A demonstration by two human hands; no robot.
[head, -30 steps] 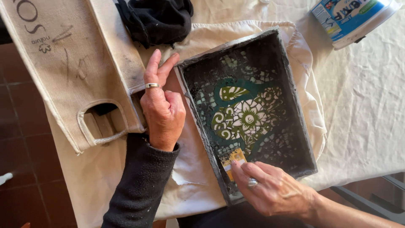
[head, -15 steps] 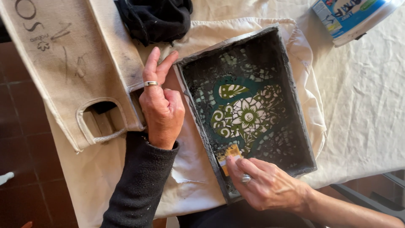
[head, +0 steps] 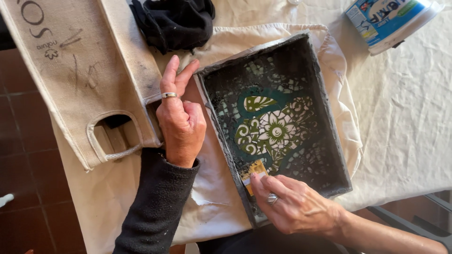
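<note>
Inside a dark tray, a hand presses a small yellow scraper onto a mosaic floor.

The right hand [head: 294, 207] pinches the yellow scraper [head: 253, 173] in a narrow grip, fingertips down, wrist entering from the lower right, at the near corner of the tray [head: 329, 127]. The scraper looks thin and stiff, best held by its upper edge. The tray, grout-coated with a green and white flower mosaic [head: 270, 129], looks heavy and rigid. The left hand [head: 180, 117], holding nothing, rests two fingers against the tray's left wall. Around them: a cream cloth [head: 405, 117] on the table, a canvas bag [head: 80, 70], a black rag [head: 174, 21], a blue packet [head: 388, 19].
</note>
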